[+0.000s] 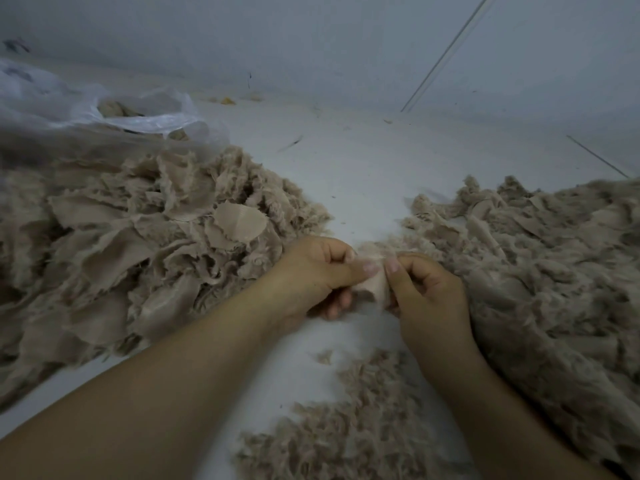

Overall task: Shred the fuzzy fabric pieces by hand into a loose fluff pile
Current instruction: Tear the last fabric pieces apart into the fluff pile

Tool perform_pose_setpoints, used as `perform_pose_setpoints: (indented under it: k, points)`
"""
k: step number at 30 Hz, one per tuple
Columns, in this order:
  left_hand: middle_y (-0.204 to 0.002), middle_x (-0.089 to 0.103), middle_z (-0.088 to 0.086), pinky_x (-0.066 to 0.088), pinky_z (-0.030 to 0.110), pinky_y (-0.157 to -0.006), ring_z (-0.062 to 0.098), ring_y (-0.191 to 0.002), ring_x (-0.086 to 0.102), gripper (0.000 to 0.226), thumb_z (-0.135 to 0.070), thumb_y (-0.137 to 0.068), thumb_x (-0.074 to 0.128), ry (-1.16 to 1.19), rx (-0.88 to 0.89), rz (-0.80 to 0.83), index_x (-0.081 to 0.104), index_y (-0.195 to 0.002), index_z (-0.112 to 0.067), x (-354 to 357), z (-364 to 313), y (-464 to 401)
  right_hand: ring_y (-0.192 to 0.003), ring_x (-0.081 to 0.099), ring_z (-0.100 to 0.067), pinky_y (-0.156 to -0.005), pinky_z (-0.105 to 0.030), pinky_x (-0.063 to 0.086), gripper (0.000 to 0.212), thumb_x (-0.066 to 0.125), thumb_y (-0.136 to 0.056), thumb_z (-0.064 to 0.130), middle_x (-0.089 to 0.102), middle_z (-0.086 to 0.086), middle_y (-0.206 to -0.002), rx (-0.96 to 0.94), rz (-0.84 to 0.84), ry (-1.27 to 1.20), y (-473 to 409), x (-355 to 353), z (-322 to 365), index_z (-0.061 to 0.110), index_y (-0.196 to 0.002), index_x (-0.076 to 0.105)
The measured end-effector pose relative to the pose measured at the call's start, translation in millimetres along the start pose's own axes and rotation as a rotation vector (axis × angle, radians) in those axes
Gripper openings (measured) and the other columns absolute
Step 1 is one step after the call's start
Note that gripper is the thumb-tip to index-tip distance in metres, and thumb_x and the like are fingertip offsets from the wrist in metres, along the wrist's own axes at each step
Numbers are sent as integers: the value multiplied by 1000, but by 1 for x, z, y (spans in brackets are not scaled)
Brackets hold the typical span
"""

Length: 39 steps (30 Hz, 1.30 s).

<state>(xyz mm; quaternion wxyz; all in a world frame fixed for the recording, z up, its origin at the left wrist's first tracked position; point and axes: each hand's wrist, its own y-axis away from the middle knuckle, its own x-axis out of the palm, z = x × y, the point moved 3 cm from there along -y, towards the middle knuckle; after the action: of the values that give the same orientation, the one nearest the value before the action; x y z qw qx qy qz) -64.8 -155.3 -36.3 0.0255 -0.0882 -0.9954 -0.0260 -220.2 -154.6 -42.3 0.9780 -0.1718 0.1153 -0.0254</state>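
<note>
My left hand (311, 271) and right hand (426, 289) both pinch one small fabric piece (375, 285) between them, above the worktop (363, 174). The heap of whole pieces (138, 244) on my left is large; the fluff pile (536, 289) on my right is big too, so I judge I am about halfway.

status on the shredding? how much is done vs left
Done: a wide fluff pile on the right and loose fluff near the bottom. In hand: the left hand and right hand both pinch one fabric piece between them. Left: a big heap of unshredded pieces on the left, and more seems to sit in the plastic bag behind it. Roughly mid-job.
</note>
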Motion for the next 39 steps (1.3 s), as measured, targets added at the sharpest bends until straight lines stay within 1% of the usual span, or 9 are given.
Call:
perform_pose_setpoints:
  k: [5,8,11,17,21,26,31,35,39]
  points:
    - [-47,57,10,36,19,-36,15,-31,45,24,-24,-79,70,-99,-84,300,59,-63,-9,-4,-5,8,-64,54,-15,-64,-31,44,27,58,-98,16,61,-2,-68,-5,-21,35,1,0,-1,10,-72,66]
    - [-54,60,13,41,24,-47,22,-39,49,22,-12,-89,62,153,151,-48,59,-69,-3,-7,-11,-2,-56,53,-13,-61,-34,47,29,51,-101,16,56,5,-56,86,-72,-97,2,-1,-2,13,-74,62]
    - [-107,64,16,58,36,-59,25,-75,68,23,2,-95,54,413,385,-407,50,-117,-1,-16,-15,-9,-52,53,-10,-59,-34,49,24,45,-104,19,53,9,-55,128,-100,-156,2,0,-1,18,-85,60]
    - [-142,49,-3,41,39,-106,14,-129,46,58,-22,-93,58,-793,381,-43,34,-146,-27,18,14,-19,-54,47,-7,-50,-18,40,17,46,-103,14,51,-2,-72,93,-100,-155,1,2,1,20,-89,55]
    - [-114,59,-2,36,30,-80,17,-104,47,41,-29,-94,47,-1098,531,9,46,-135,-27,27,12,-18,-57,51,-5,-50,-17,43,17,48,-102,13,56,0,-79,98,-82,-145,1,3,1,23,-91,56]
    - [-83,57,-4,36,26,-69,15,-86,45,27,-7,-86,53,-928,508,-147,63,-109,-17,20,4,-11,-69,66,-14,-54,-18,48,23,48,-102,15,67,-4,-98,233,-41,-59,-1,3,-6,21,-122,58]
    - [-92,56,-1,32,36,-77,23,-95,46,18,-24,-85,57,-1154,316,-304,54,-102,-17,13,5,-13,-82,69,-20,-56,-19,52,33,57,-97,11,65,4,-104,273,-23,2,-1,2,-11,15,-130,56]
    - [-74,53,-9,42,36,-78,21,-86,53,10,-10,-84,63,-874,341,-291,60,-82,-19,10,2,-13,-68,68,-20,-63,-39,58,33,68,-88,11,69,-3,-78,192,-23,90,0,2,-10,34,-109,56]
    - [-61,48,-4,39,27,-59,10,-58,44,24,3,-84,65,-430,306,-425,57,-70,-14,-1,-1,-12,-50,57,-13,-46,-27,50,50,57,-88,1,65,7,-65,176,-68,33,0,1,-11,50,-87,57]
